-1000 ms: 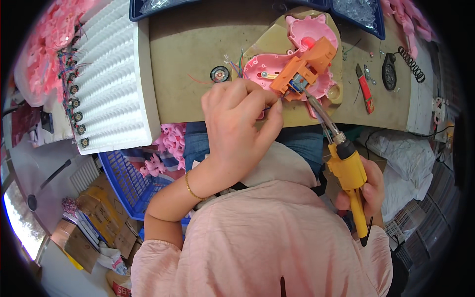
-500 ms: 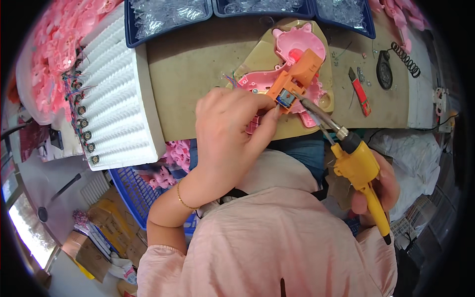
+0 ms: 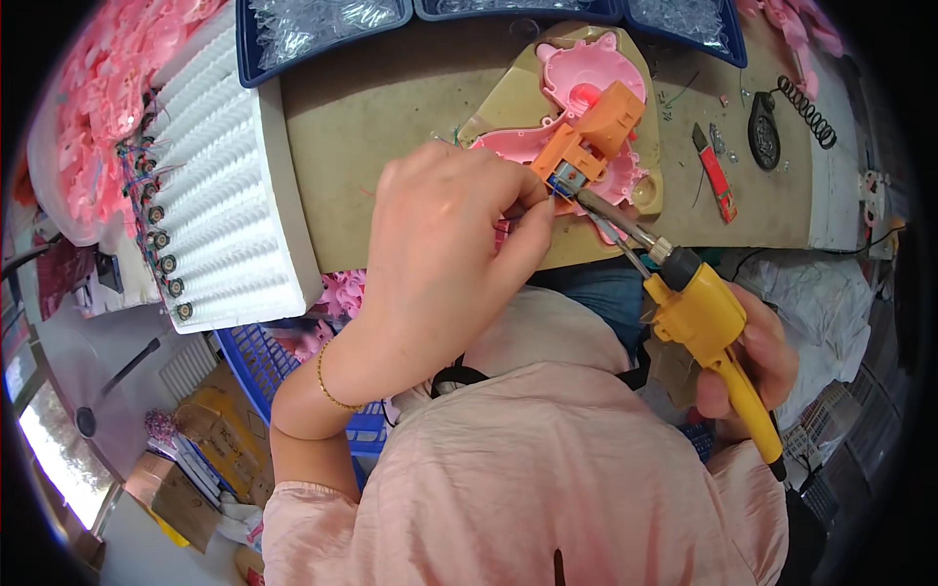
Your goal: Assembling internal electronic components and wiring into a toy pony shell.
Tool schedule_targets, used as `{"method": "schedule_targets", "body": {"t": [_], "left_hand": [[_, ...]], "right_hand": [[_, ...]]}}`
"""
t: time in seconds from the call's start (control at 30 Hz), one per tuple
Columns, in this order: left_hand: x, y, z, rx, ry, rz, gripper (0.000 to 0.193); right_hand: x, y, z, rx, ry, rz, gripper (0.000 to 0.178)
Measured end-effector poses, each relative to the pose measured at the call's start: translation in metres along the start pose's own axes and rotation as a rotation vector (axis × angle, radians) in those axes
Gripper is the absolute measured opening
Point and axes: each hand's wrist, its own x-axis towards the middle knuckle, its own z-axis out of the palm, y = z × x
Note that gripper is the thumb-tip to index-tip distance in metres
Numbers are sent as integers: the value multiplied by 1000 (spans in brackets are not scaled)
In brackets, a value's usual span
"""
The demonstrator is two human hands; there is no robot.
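Observation:
My right hand (image 3: pixel 757 356) is wrapped round a yellow soldering iron (image 3: pixel 705 317) with a thin feed tube beside its barrel. Its tip touches or nearly touches the end of a small motor (image 3: pixel 568 179), seated in an orange plastic housing (image 3: pixel 608 122). Close by the motor, my left hand (image 3: pixel 454 225) pinches a thin wire, mostly hidden by the fingers; other fine wire ends poke out behind the hand. Underneath the housing lies a pink piggy-shaped shell half (image 3: pixel 591 70), resting on a tan holding block (image 3: pixel 518 96).
At the left stands a white foam tray (image 3: pixel 249 186) with wired round parts along its edge, beside heaped pink parts (image 3: pixel 103 107). Blue bins (image 3: pixel 322 49) of clear pieces line the back. A red utility knife (image 3: pixel 715 176) and a black coiled-cord object (image 3: pixel 764 135) lie at right.
The iron's tip has come down slightly, from the housing's middle to the motor's near end. My left hand has shifted a little left, its thumb and finger still pinched.

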Motion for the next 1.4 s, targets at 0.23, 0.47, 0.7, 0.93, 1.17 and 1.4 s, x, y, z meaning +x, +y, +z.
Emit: {"method": "schedule_targets", "body": {"t": [0.23, 0.47, 0.7, 0.93, 1.17, 1.4], "left_hand": [[0, 0, 2, 9, 19, 5, 7], [0, 2, 5, -10, 34, -5, 8], [0, 1, 7, -35, 54, -3, 8], [-3, -1, 6, -28, 66, -24, 9], [-57, -21, -7, -134, 202, -132, 18], [-70, -49, 1, -1294, 131, -942, 34]], "right_hand": [[1, -1, -2, 40, -56, 47, 43], [3, -4, -9, -63, -208, 96, 41], [-5, -7, -13, 80, -176, 166, 51], [-25, -5, -21, -1, -64, 156, 55], [-36, 5, -16, -119, 237, 53, 57], [-20, 13, 3, -203, 478, 70, 53]]}}
